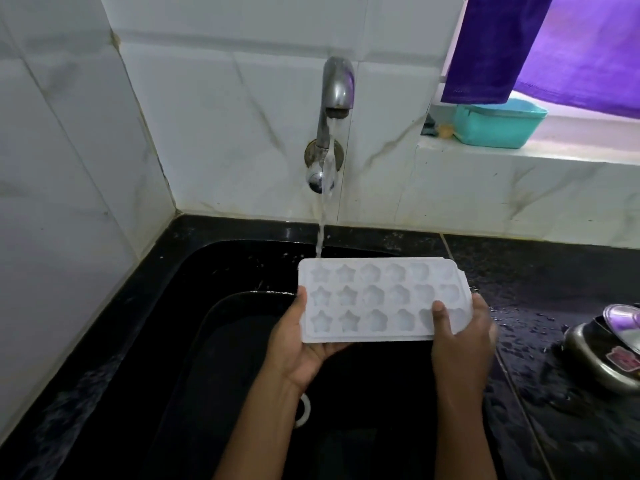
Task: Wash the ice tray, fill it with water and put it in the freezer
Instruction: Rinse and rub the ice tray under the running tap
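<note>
**Tray Held at Running Tap**

The tray (377,299) is white, with three rows of six cavities. The two left columns are star-shaped and the rest are rounded. It is held face up and roughly level above the black sink (194,306), with its long side running left to right.

The left hand (301,351) grips the tray's left end at the near corner. The thumb lies on the top face and the fingers curl beneath.

The right hand (464,344) grips the tray's right end. The thumb presses on the top face beside the near-right cavities, and the fingers wrap under the edge.

The tap (337,84) is mounted on the white tile wall (242,116), directly beyond the tray. The water (327,174) runs in a steady stream down to the tray's far left corner. It cannot be told whether the stream lands on the tray or passes just behind it, nor whether the cavities hold water.

The black counter (519,271) to the right of the sink is wet with droplets. A steel pot (602,355) sits on it at the right edge, well apart from the tray. A teal tub (498,124) stands on the sill at upper right, below a purple cloth (554,46).
</note>
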Available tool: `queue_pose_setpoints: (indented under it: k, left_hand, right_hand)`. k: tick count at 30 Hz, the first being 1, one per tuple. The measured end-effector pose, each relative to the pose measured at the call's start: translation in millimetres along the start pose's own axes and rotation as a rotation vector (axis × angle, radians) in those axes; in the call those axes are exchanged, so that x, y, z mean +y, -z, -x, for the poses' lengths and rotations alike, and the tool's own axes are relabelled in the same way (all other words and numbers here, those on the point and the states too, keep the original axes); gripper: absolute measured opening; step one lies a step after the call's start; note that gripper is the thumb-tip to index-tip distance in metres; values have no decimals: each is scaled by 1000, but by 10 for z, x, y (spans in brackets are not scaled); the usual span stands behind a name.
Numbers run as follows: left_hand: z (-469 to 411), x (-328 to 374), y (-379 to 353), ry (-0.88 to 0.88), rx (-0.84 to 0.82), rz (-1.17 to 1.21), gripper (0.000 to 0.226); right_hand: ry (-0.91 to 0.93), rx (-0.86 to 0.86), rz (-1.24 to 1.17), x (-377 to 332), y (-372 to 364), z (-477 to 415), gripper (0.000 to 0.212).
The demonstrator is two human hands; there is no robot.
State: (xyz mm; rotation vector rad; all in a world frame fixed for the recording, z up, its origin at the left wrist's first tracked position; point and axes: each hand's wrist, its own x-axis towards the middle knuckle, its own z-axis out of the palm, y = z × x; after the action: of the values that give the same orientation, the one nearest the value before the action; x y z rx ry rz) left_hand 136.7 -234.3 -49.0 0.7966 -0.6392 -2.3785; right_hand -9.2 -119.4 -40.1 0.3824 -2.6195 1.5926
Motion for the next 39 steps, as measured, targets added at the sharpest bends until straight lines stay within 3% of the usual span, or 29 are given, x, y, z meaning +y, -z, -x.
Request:
queue_pose_setpoints:
  k: [2,4,6,8,13,18,22,26,29,32,35,39]
  left_hand:
    - [-42,-56,-54,-20,56,7,54]
    - [-68,-66,-46,-55,94,50,55]
    - [-83,-52,-33,-89,111,108,51]
    - [-86,-48,-25,-93,113,110,43]
    - [-109,-9,42,-93,77,65,41]
    - [-84,-65,-7,-122,30,19,34]
    - [-60,-58,-1,-191,61,18,31]
    - [-36,-97,-8,-188,64,2,31]
    - [-43,-98,-27,-178,68,-1,28]
    - [-54,-93,6,-200,92,-14,31]
    - [-45,-106,-1,-193,80,-40,29]
    - [-24,-61,4,-212,85,-38,27]
  right_hand:
    - [152,78,174,-53,-51,19,59]
    - [459,82,242,-174,-210,92,51]
    - [737,-71,211,-355,-439,220,39]
    - [870,-236,239,-467,-690,353,34]
    - [803,-441,372,-540,-929,453,59]
    - [807,-313,421,-534,-832,400,52]
    - [849,-424,438,-491,-810,457,61]
    - [823,-339,422,-495,-824,441,62]
    - [806,-409,433,-496,-820,506,76]
    - [813,-463,441,-487,-770,400,70]
    - [799,-349,436,-468,-796,432,63]
    - [831,-430,395,-482,-816,515,74]
